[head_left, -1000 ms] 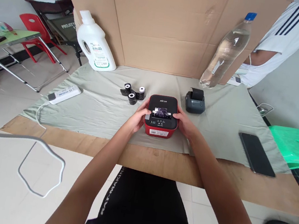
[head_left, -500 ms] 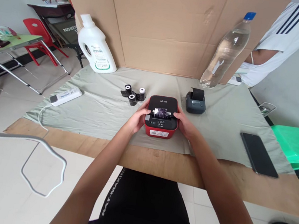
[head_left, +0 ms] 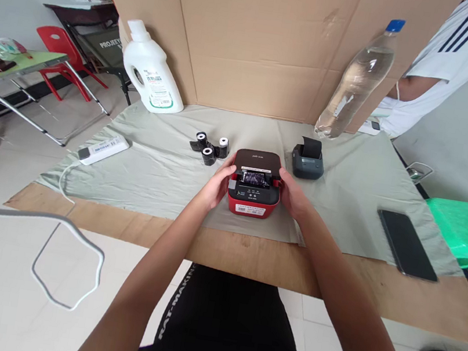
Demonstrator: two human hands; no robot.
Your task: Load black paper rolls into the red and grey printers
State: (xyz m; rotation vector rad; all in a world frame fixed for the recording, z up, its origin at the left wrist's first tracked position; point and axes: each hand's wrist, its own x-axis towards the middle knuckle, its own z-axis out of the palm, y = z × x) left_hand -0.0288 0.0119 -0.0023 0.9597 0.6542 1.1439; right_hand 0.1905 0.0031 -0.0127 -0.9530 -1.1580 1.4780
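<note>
A small red printer with a black top [head_left: 255,185] sits on the grey-green cloth [head_left: 159,170] in front of me. My left hand [head_left: 217,184] grips its left side and my right hand [head_left: 294,194] grips its right side, fingers curled round the casing. The black lid at its back is lifted a little, and a dark roll shows in the slot. Three small rolls [head_left: 210,147] stand just left of the printer. A smaller dark grey printer [head_left: 307,161] with its lid up stands to the right behind it.
A white detergent bottle [head_left: 149,69] and a clear water bottle [head_left: 357,82] stand against a cardboard screen [head_left: 263,39]. A power strip [head_left: 102,149] lies left, a black phone [head_left: 407,243] right, beside a green stool [head_left: 467,229]. Another person in a white shirt [head_left: 451,61] stands at the far right.
The printer's black lid has tipped up at the back, opening the slot wider. Both hands stay on its sides, and the view has shifted slightly.
</note>
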